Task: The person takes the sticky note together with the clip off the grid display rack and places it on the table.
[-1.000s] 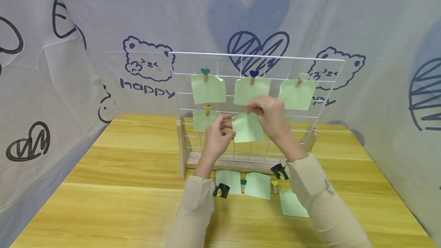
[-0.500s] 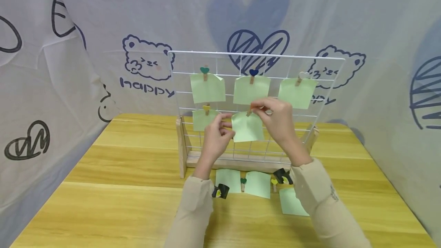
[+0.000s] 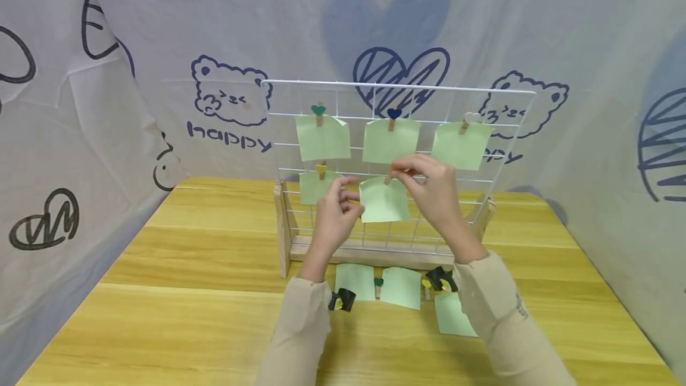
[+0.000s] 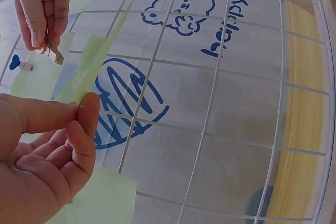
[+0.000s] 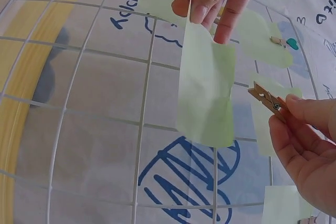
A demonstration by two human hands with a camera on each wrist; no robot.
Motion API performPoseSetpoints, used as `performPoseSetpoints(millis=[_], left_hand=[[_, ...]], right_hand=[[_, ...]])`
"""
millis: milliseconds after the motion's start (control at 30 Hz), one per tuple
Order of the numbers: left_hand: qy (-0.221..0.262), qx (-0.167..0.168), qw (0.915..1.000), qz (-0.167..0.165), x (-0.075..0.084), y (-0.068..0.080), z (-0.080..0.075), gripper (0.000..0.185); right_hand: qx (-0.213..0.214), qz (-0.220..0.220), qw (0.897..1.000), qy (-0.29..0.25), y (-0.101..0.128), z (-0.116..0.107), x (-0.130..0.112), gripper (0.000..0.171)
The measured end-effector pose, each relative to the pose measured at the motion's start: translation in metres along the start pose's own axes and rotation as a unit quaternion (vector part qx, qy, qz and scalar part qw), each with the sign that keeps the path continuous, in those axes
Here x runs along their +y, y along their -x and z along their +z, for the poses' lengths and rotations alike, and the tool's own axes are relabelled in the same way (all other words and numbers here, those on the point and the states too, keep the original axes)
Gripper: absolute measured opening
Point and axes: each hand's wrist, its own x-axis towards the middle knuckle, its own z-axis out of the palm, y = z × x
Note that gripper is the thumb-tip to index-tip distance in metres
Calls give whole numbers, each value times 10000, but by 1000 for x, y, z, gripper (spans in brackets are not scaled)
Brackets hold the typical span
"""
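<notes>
- One white wire grid point(image 3: 498, 136) stands upright in a wooden base on the tabletop point(image 3: 187, 290), already carrying four green notes on pegs; it serves as landmark.
- In front of the grid's second row, the left hand point(image 3: 332, 219) pinches the left edge of a loose green note point(image 3: 384, 200), holding it flat against the wires.
- At that note's top edge, the right hand point(image 3: 431, 186) squeezes a small wooden clothespin point(image 5: 268, 99) between thumb and fingers.
- Judged step: pegging the fifth note; next the clothespin must bite both paper and wire before either hand lets go.
- Below the grid's base, more notes and pegs point(image 3: 378, 283) lie waiting.
</notes>
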Motion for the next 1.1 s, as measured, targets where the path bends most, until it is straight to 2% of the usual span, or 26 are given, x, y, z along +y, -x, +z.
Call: performPoseSetpoints(millis=[200, 433, 700, 1100], left_hand=[[-8, 34, 10000, -50, -1, 3, -3, 43], [41, 60, 9999, 135, -4, 9, -8, 35], [85, 178, 9997, -105, -8, 14, -15, 33], [-27, 226, 9997, -54, -15, 22, -24, 28]], right_hand=[[3, -10, 9999, -151, 1, 1, -1, 10], [-65, 61, 9997, -209, 3, 2, -2, 8], [-102, 270, 9990, -355, 8, 4, -1, 10], [-175, 589, 9962, -612, 17, 11, 0, 11]])
